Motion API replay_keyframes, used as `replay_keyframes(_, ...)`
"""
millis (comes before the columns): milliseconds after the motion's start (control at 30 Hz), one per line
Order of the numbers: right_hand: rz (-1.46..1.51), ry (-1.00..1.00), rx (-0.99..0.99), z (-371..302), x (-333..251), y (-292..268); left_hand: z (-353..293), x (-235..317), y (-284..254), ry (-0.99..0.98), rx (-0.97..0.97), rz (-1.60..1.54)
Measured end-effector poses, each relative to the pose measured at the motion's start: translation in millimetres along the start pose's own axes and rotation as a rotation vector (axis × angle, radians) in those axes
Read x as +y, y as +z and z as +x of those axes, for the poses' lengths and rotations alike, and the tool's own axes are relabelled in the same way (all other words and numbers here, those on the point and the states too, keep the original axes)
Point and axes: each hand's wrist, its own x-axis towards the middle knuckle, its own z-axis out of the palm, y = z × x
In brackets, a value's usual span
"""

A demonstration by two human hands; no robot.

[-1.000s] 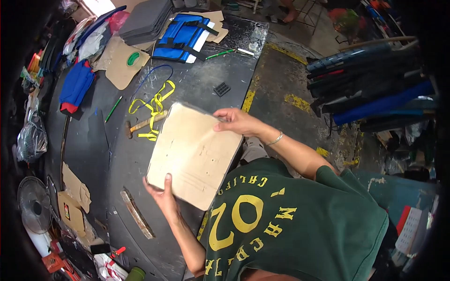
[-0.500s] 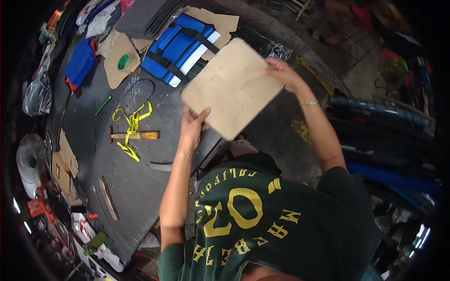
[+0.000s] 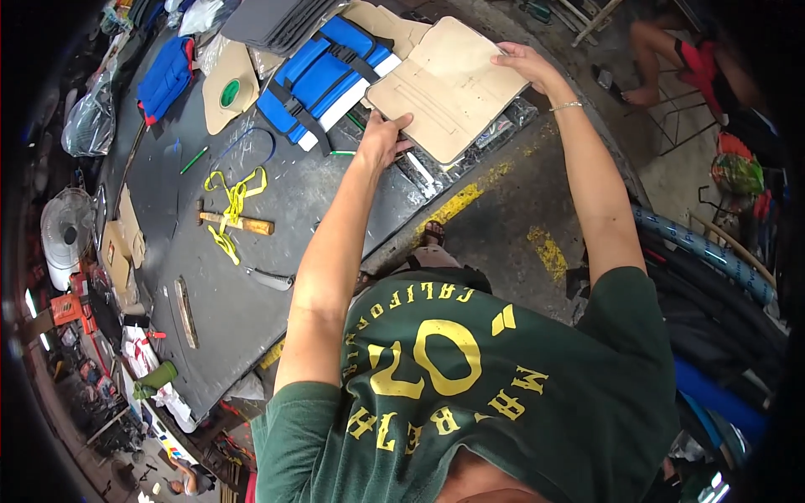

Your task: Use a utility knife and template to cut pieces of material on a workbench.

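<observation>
While the person in the dark green shirt [image 3: 503, 377] stretches both arms forward, I see that the big black table [image 3: 226, 310] fills the left side of the view. On its far part there is a stack of dark grey sheets [image 3: 281, 23], and next to this, a blue bag [image 3: 314, 75] with black straps. Just beside the bag, at the right-hand corner of the table, is the tan board [image 3: 457, 88] with rounded corners; I cannot tell if it touches the tabletop. Both hands hold this board. The left hand [image 3: 384, 141] pinches its near left edge — the thumb is above, the fingers go beneath. The right hand [image 3: 530, 67] grips the opposite edge, and its fingers are partly hidden. Closer to the person lies a hammer [image 3: 256, 225], with a yellow measuring tape [image 3: 236, 197] looped across its handle. A narrow wooden strip [image 3: 186, 314] rests nearer to the left. Smaller things are also lying there: a green pencil [image 3: 194, 159] and — close by the board — a white pen [image 3: 421, 169].
</observation>
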Motion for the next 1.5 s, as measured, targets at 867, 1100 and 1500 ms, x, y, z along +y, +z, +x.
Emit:
replay_keyframes(867,-0.815,-0.281,0.309,-187.3,11.7,194.0,20.3,16.0,-1.2,0.071,0.004,0.128)
replay_keyframes(1100,-0.854,-0.305,0.292,-198.8,21.4,244.1,20.8,9.1,-1.5,0.088,0.005,0.074)
replay_keyframes(1500,-0.778,-0.294,0.275,-179.8,18.4,228.7,21.4,28.7,-39.0,-0.036,-0.074,0.230)
